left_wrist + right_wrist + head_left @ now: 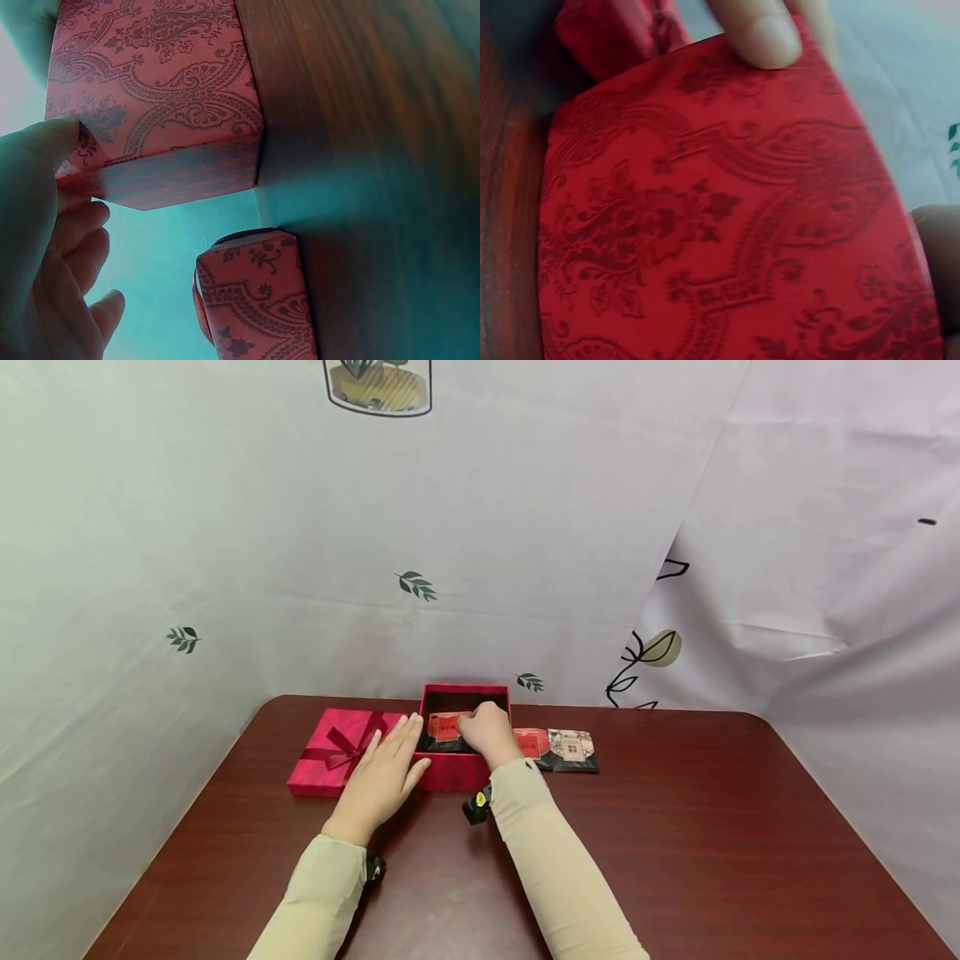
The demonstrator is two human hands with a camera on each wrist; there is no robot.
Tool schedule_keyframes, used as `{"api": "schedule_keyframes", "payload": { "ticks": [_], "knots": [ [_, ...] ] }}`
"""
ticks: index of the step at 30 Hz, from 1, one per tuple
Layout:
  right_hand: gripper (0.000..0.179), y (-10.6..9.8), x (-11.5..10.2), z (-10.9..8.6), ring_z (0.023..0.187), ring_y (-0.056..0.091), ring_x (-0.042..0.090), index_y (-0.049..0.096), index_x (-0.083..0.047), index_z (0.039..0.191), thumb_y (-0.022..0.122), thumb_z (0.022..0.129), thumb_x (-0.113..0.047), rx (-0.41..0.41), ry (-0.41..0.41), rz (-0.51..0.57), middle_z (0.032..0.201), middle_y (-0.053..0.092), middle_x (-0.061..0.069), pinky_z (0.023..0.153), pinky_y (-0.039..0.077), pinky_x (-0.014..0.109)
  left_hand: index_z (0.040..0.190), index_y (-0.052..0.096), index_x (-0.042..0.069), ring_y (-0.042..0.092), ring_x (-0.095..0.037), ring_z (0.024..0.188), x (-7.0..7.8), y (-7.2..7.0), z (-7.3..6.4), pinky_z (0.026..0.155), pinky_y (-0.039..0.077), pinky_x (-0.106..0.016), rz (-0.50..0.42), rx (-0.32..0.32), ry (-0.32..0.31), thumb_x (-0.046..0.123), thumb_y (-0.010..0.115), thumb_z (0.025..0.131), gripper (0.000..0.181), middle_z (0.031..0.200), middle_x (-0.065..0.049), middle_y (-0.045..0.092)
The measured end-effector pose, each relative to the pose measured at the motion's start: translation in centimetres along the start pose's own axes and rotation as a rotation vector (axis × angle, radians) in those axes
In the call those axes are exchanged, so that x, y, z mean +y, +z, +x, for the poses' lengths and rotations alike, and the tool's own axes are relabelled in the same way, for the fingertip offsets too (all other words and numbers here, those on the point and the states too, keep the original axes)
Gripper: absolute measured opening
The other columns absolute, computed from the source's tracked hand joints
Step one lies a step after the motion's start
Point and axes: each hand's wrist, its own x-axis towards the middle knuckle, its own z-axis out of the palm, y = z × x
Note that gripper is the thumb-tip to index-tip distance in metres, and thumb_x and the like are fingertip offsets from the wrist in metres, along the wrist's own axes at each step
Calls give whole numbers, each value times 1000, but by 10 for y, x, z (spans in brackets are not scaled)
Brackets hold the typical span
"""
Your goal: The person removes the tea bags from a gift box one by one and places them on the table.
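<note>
A red patterned gift box [453,772] stands without its lid at the back of the table. My left hand [380,777] rests on its left front corner, fingers straight and spread. In the left wrist view, the thumb [56,139] presses the front wall. My right hand [491,735] reaches into the box with curled fingers, pinching the right side of a flat black packet with a red label [446,727]; the fingertips are mostly hidden. The box's front wall [727,225] fills most of the right wrist view.
The red lid with a dark ribbon bow [330,752] lies left of the box. A red-labelled packet [531,743] and a pale-labelled packet [572,747] lie to its right on the brown table [712,827]. A printed white cloth [525,527] hangs behind.
</note>
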Motion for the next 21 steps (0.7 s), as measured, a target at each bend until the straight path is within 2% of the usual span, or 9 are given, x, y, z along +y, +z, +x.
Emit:
{"api": "schedule_keyframes", "payload": {
  "ticks": [2,3,5,7,10,12,14,18,21],
  "knots": [
    [50,1,0,0,44,28,14,41,-14,54,57,101,-19,-11,-1,-5,48,31,-2,46,29,30,157,34,2,30,-31,150,0,0,0,121,23,-57,0,1,1,33,63,101,70,161,-15,36],
    [51,2,0,0,43,27,14,41,-15,53,57,101,-19,-9,-4,-6,46,30,-3,45,28,29,157,34,2,30,-31,150,0,0,0,121,23,-57,0,4,2,32,63,101,71,161,-15,36],
    [48,2,-1,0,44,32,15,45,-14,55,58,101,-19,6,-16,-4,47,34,-2,47,32,30,157,35,2,31,-32,150,0,0,0,121,23,-57,-1,10,2,32,64,100,71,161,-15,37],
    [40,2,-2,-1,52,44,17,56,-10,62,59,100,-19,21,-21,1,53,45,0,53,39,32,156,35,1,31,-32,150,0,-1,0,121,23,-57,0,13,1,31,64,100,70,160,-16,37],
    [23,2,-2,-2,76,63,24,72,-3,88,59,100,-18,49,-23,23,80,68,9,70,54,38,156,35,1,31,-32,150,0,-1,0,121,23,-57,-3,8,-1,31,64,100,70,161,-16,37],
    [22,2,-2,-3,95,67,29,74,0,107,60,100,-15,55,-23,33,102,72,13,83,57,43,157,34,1,30,-32,151,0,-1,1,121,23,-57,-2,1,-3,32,64,100,71,161,-16,36],
    [25,1,-1,-3,104,67,32,71,1,117,60,99,-12,56,-32,39,116,71,16,88,56,46,157,34,1,29,-32,151,1,-1,1,121,23,-57,-3,-5,-4,32,63,101,71,161,-16,35],
    [25,0,1,-4,95,67,30,71,3,118,60,96,-4,54,-51,60,115,71,17,78,56,40,157,33,1,29,-31,151,1,0,1,121,22,-57,-2,-11,-6,33,62,101,71,162,-16,35],
    [26,-1,1,-3,85,69,27,71,3,118,60,95,-3,39,-34,105,111,72,18,69,53,34,157,34,1,29,-32,151,1,0,1,121,23,-57,-2,-12,-7,32,62,101,70,161,-16,35]
  ]
}}
